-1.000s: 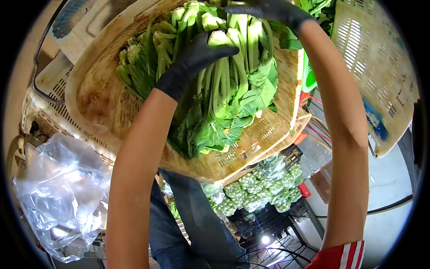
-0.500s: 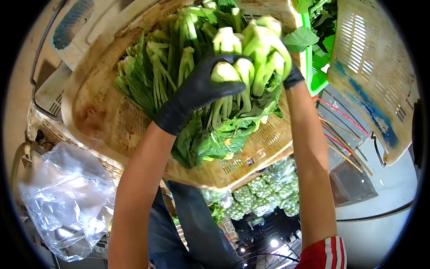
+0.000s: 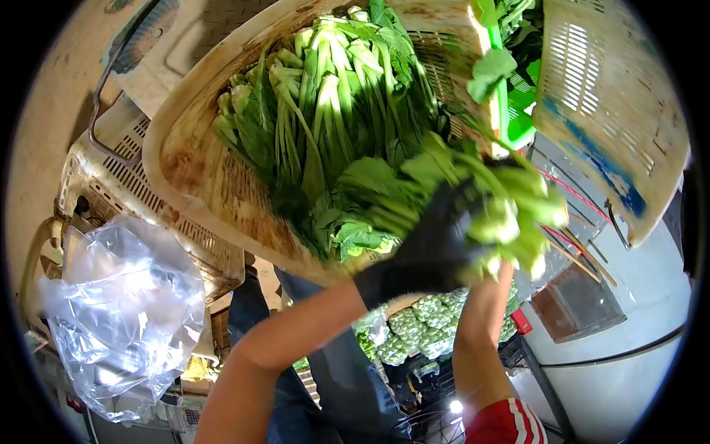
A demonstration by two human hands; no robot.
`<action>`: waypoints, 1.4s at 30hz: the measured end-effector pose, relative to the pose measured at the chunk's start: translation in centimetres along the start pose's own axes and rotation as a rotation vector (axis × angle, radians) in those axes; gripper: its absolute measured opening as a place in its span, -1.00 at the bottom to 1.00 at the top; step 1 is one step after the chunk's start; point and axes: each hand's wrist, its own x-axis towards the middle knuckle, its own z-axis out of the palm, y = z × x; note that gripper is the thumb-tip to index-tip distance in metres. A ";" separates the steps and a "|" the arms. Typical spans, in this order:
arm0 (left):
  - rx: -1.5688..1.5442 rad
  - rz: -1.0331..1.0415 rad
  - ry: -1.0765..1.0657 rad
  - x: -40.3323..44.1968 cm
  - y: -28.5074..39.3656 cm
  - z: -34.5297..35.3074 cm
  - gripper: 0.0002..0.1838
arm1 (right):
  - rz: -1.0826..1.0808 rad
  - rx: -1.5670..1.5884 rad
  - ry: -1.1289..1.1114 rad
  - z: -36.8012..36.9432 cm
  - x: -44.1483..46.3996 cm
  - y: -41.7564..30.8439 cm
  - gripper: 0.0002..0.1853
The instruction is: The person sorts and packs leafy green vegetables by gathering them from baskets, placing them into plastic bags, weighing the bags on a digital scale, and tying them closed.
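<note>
A bunch of leafy green vegetables (image 3: pixel 497 220) with thick pale stems is lifted at the right side of a stained cream plastic basket (image 3: pixel 185 159). My left hand (image 3: pixel 436 248), in a black glove, is closed around the bunch near its stem ends; motion blurs it. Most of my right hand (image 3: pixel 504 160) is hidden behind the bunch, with a little black glove showing at its far side. The cut ends point right, toward me, and the leaves trail left over the basket. More greens (image 3: pixel 325 111) lie in the basket, stems up.
A clear plastic bag (image 3: pixel 126 318) sits at the left on another basket. On the right are a bright green basket (image 3: pixel 522 111) with leaves, an upright cream basket (image 3: pixel 584 96) and thin sticks (image 3: pixel 584 255). Bagged green produce (image 3: pixel 418 325) lies below.
Both hands have moved right and toward me, taking the bunch up off the pile. Its stems have swung round to the right. The other greens in the basket are now uncovered.
</note>
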 end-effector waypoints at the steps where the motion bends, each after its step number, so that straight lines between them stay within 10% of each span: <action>1: -0.003 -0.016 -0.015 -1.6 2.6 1.1 -0.62 | 0.072 -0.025 0.050 -1.4 -4.6 0.0 -0.59; 13: 0.387 0.374 0.172 -22.3 30.1 0.2 -0.51 | 0.644 -0.045 0.198 -0.4 -47.3 4.1 -0.61; 27: 1.078 0.124 -0.385 -37.9 49.9 -5.9 -0.53 | 0.600 0.251 0.042 13.6 -62.3 12.3 -0.64; 32: 1.078 0.144 -0.838 -39.8 49.8 -11.2 -0.64 | 0.639 0.311 0.095 13.4 -66.8 14.6 -0.64; 42: 0.581 0.664 -0.822 -37.3 48.3 -8.7 -0.57 | 0.728 0.305 0.190 7.5 -73.5 17.5 -0.66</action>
